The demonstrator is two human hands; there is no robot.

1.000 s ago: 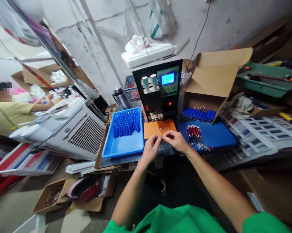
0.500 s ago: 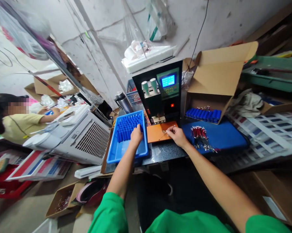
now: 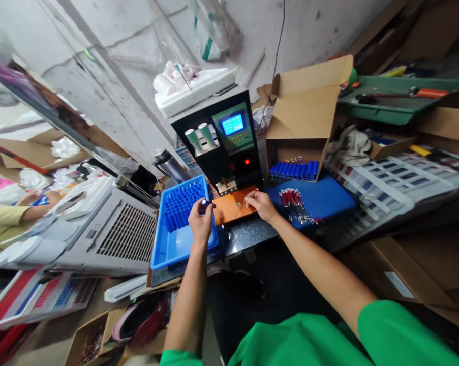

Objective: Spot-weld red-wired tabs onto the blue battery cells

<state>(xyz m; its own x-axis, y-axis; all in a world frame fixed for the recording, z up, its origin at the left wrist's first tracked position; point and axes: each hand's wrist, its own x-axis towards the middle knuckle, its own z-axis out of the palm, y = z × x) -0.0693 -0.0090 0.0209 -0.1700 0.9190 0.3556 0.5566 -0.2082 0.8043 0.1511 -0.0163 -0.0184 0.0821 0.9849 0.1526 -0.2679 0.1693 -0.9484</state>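
My left hand [image 3: 200, 222] is closed around a blue cylindrical battery cell [image 3: 204, 203], its end turned up, over the right rim of the blue tray [image 3: 179, 247]. Upright blue cells [image 3: 181, 203] fill the back of that tray. Pinched in my right hand [image 3: 261, 204] is a thin wire lead [image 3: 242, 207], held over the orange plate [image 3: 223, 209]. Behind the plate stands a black spot welder [image 3: 234, 170] with a lit blue screen and two electrode holders. Red and black leads [image 3: 291, 199] lie on the blue mat [image 3: 330, 195] to my right.
An open cardboard box [image 3: 303, 119] holds a row of blue cells at the back right. White plastic crates [image 3: 385, 185] are stacked farther right. A grey air cooler [image 3: 120, 231] stands left of the tray. Beyond it a co-worker's arm [image 3: 34, 212] reaches over another bench.
My left hand has lifted a cell out of the tray and moved towards the orange plate. My right hand still pinches the lead. The whole view has shifted to the right.
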